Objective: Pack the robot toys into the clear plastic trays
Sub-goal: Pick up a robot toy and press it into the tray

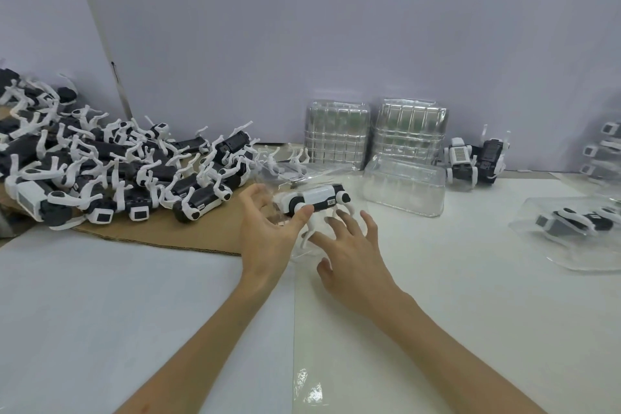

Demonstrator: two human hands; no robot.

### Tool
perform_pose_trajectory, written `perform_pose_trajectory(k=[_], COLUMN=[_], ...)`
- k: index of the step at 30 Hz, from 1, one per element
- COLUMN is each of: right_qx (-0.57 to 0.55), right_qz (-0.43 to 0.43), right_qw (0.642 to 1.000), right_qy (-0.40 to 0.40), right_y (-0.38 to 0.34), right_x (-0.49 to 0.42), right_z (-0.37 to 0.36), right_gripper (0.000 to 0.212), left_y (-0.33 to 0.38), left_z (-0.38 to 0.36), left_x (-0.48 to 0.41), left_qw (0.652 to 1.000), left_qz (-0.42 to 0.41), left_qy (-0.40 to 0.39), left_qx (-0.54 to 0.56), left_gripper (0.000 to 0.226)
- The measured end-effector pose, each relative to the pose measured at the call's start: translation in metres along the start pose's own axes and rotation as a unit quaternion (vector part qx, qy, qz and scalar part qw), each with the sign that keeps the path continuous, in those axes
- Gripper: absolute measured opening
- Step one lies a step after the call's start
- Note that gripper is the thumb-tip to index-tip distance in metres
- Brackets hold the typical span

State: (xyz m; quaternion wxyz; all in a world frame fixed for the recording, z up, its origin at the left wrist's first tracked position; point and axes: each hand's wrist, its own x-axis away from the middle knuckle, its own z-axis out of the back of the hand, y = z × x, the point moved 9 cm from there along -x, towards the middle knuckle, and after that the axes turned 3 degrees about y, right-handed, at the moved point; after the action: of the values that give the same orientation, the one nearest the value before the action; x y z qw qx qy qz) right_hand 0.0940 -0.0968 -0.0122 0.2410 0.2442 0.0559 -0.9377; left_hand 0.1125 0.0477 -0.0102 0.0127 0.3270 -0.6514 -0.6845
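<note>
Head view: the white-and-black plastic robot toy (316,198) lies on its side over a thin, glossy clear plastic tray (302,254) on the white table (470,279), between the two hands. The left hand (268,232) has relaxed, parted fingers and its thumb touches the toy's round black joint. The right hand (353,245) is spread flat with straight fingers, fingertips at the toy's curved white legs. A pile of loose robot toys (117,171) covers a brown cardboard sheet (151,235) at left, and stacks of ribbed clear trays (337,138) stand against the wall.
</note>
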Motion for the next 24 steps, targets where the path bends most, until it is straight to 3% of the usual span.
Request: perform_pose_trajectory(k=[4,14,24], right_qx=[0.007,-0.008,0.015], right_qz=[-0.002,-0.023,0.013], right_qw=[1.000,1.000,1.000], right_qy=[-0.019,0.017,-0.005], right_y=[0.0070,0.0076,0.0045], right_x=[0.0004,0.0000,-0.0015], right_z=[-0.0033,-0.0022,-0.0023], right_gripper=[0.046,0.043,0.047], left_y=[0.0072,0.0093,0.0012], left_z=[-0.0038,-0.0033,0.0020], left_x=[0.0027,0.0035,-0.0004], left_qw=[0.999,0.999,1.000], left_qz=[-0.035,-0.027,0.014], left_qy=[-0.021,-0.002,-0.011], left_qx=[-0.022,-0.035,-0.025], left_gripper=[0.075,0.079,0.080])
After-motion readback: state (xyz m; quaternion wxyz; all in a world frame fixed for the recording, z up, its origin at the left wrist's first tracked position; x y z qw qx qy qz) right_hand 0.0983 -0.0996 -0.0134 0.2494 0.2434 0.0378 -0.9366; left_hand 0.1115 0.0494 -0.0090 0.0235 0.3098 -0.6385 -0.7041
